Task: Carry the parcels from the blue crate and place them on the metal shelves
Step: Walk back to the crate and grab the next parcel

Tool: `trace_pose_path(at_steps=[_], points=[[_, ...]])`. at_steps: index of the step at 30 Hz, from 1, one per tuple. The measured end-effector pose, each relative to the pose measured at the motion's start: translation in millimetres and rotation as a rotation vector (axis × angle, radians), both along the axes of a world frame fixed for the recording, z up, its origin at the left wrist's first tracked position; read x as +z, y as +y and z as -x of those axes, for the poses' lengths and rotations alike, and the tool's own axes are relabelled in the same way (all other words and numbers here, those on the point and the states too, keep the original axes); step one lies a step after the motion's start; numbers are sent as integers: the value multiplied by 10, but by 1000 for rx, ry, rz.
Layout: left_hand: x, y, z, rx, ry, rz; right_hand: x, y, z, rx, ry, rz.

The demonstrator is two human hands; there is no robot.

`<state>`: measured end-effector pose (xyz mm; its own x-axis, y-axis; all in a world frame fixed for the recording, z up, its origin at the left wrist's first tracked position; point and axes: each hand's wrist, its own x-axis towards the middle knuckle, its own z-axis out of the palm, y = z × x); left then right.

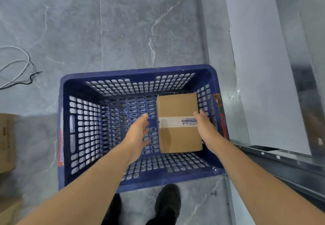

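Observation:
A blue perforated crate (80,129) stands on the grey floor right in front of me. One brown cardboard parcel (177,108) with a white tape band lies flat in its right half. My right hand (204,126) rests against the parcel's right edge, fingers extended along it. My left hand (139,131) hovers inside the crate just left of the parcel, fingers apart, a small gap from its side. Part of a metal shelf (281,161) edge shows at the lower right.
Brown cardboard boxes (7,142) sit at the left edge of view. Loose white and black cables (21,69) lie on the floor at the far left. A pale wall panel (260,66) runs along the right. My dark shoes (168,205) stand just behind the crate.

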<state>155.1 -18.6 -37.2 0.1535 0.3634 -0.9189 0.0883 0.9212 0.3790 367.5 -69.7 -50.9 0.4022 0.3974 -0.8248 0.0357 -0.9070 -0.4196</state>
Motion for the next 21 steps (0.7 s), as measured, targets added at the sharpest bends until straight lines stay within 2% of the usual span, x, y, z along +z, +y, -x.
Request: trace_pose_path(at_steps=[3,7,14,21], points=[[-123,-14,-111,-27,-13,25,-135,18,-18,32,-59,40],[-247,-66,-174,-79,-2,92,-290,-13,-53,45,-30,118],[-344,-177,-269,-83,-31,136,-340,-20,65,-8,-44,27],[241,-158,52,-16,-56,43,221,-19,190,35,-6,-103]])
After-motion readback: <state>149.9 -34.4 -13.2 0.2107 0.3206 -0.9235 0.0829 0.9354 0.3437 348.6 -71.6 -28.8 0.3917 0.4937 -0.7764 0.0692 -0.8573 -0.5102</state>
